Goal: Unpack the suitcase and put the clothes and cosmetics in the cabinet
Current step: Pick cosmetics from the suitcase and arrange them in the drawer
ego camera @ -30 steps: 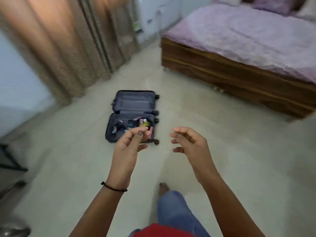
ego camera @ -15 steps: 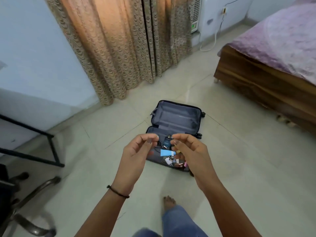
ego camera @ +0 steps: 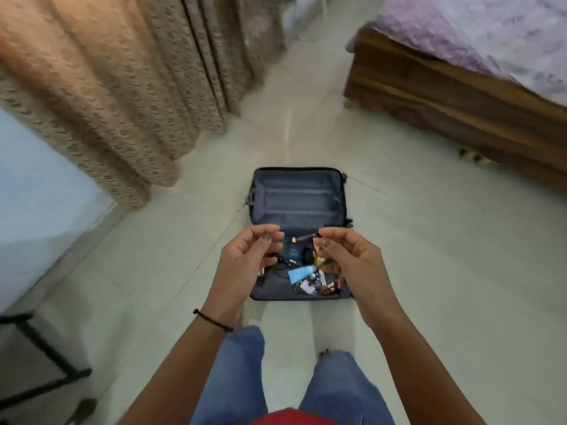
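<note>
Hovering over suitcase (ego camera: 297, 196) | left hand (ego camera: 245, 266), right hand (ego camera: 356, 265) | fingers (ego camera: 264, 230) loosely curled, empty

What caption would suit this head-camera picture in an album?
A person's left hand and right hand hover over an open suitcase holding cosmetics on a tiled floor.
</note>
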